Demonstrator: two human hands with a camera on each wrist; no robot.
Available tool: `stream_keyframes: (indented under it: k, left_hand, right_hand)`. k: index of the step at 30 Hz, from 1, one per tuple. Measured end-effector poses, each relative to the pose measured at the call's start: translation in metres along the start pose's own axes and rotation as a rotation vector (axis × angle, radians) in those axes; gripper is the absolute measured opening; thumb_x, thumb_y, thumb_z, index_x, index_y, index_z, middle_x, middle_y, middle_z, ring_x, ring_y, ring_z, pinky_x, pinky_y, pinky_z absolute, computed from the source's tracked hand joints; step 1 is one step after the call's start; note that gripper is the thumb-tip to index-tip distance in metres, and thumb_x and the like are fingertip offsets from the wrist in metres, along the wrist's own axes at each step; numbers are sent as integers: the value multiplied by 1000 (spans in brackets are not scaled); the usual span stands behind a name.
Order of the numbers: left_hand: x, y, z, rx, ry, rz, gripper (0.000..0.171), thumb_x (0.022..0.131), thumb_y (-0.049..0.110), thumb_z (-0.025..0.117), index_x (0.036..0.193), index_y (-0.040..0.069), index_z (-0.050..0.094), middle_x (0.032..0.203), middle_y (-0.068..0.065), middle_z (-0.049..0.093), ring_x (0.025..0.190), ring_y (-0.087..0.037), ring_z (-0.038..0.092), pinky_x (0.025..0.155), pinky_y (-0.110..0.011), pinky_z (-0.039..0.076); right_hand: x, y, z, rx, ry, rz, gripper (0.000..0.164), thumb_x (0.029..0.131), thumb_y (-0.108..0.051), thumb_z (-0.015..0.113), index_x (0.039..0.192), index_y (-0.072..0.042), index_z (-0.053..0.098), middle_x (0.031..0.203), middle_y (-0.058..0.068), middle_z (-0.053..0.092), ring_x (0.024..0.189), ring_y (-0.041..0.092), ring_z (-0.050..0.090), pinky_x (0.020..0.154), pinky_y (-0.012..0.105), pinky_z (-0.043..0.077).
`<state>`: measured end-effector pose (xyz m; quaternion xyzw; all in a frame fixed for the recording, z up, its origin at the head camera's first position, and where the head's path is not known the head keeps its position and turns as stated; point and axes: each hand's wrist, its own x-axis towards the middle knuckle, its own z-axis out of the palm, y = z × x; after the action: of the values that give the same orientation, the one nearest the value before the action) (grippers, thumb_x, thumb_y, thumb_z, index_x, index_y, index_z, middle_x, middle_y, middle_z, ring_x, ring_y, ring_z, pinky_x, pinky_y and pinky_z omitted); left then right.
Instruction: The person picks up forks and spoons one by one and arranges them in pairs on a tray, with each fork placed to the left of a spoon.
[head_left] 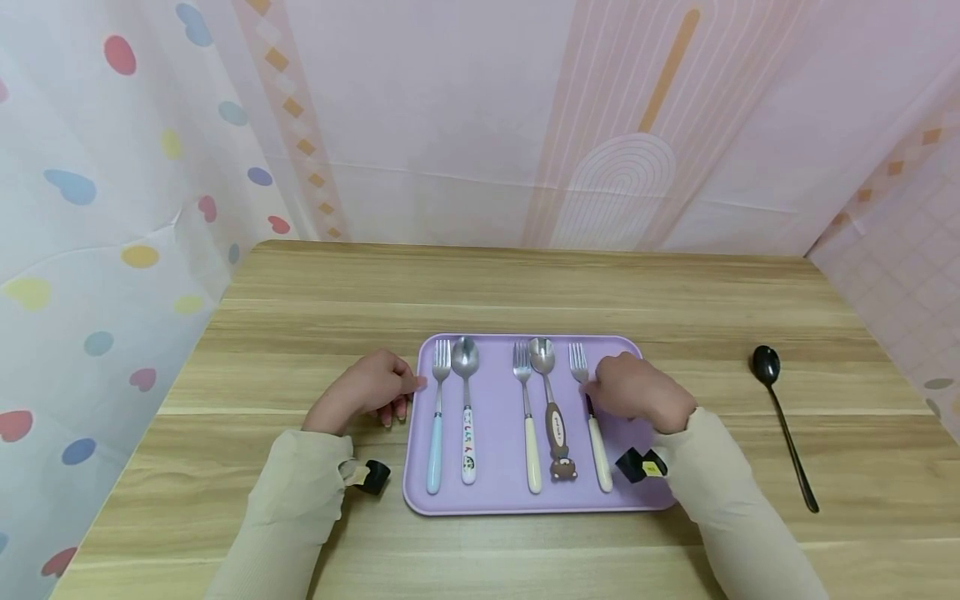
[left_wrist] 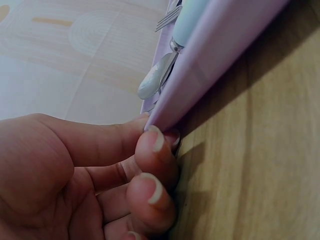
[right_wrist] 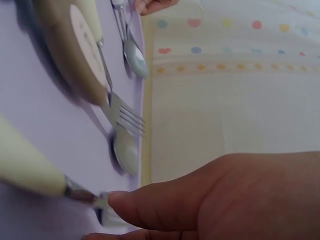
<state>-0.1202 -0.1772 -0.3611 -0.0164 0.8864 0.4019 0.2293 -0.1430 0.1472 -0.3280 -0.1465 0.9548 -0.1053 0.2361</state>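
A lilac tray (head_left: 497, 433) lies on the table. My left hand (head_left: 371, 385) pinches its left rim, thumb above and fingertips at the edge in the left wrist view. My right hand (head_left: 639, 387) reaches over the tray's right side. It pinches the neck of a cream-handled fork (head_left: 598, 454); the fingers under the thumb are mostly hidden. Left of that fork lie a spoon with a brown bear handle (head_left: 556, 429) and another cream-handled fork (head_left: 532, 454). Toward the tray's left side are a spoon with a white printed handle (head_left: 468, 450) and a blue-handled fork (head_left: 435, 454).
A long black spoon (head_left: 787, 433) lies on the wooden table (head_left: 525, 292), well right of the tray. Behind the table's far edge hangs a patterned curtain (head_left: 450, 125), which also runs along the left side.
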Motion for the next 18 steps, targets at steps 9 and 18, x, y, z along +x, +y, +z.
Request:
stream_keyframes:
  k: [9, 18]
  left_hand:
    - [0, 0, -1, 25, -1, 10, 29, 92, 18, 54, 68, 3, 58, 54, -5, 55, 41, -16, 49, 45, -27, 47]
    - [0, 0, -1, 19, 0, 9, 28, 92, 18, 55, 69, 3, 58, 54, -5, 54, 41, -16, 49, 44, -27, 46]
  right_hand:
    - [-7, 25, -12, -3, 50, -23, 30, 94, -25, 47, 76, -3, 58, 65, 7, 54, 55, 18, 50, 54, 31, 42]
    - [-18, 63, -17, 71, 52, 0, 34, 95, -24, 46, 65, -8, 48, 50, 0, 42, 44, 14, 43, 50, 30, 40]
